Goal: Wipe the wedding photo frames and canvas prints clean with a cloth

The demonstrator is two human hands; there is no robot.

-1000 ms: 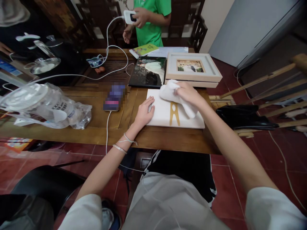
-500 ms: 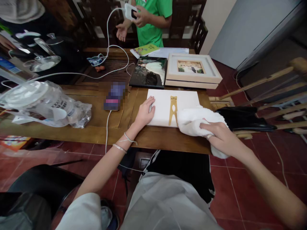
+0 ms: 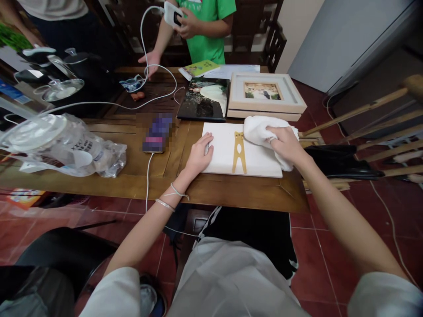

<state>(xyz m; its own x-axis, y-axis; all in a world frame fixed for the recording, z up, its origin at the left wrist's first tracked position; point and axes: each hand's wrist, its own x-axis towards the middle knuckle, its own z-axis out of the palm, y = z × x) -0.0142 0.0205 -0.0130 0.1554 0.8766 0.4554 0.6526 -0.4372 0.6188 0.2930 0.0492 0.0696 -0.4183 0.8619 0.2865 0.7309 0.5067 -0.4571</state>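
Note:
A white board with a tan wooden stand (image 3: 239, 152) on it lies face down on the wooden table (image 3: 132, 176); the board (image 3: 224, 149) is likely the back of a picture frame. My left hand (image 3: 198, 156) rests flat on its left edge, fingers spread. My right hand (image 3: 286, 143) presses a bunched white cloth (image 3: 261, 130) onto the board's far right corner, fingers closed over the cloth.
Behind the board stand a pale framed photo (image 3: 264, 94) and a dark photo print (image 3: 205, 99). A phone on a cable (image 3: 157, 132) and a plastic-wrapped item (image 3: 59, 143) lie to the left. Across the table a person in a green shirt (image 3: 205, 39) holds a white device. Wooden rods (image 3: 363, 127) are at the right.
My right hand with the cloth swept from the board's top down off its near right corner, then back up to the far right corner. The person opposite lowered one hand to the table.

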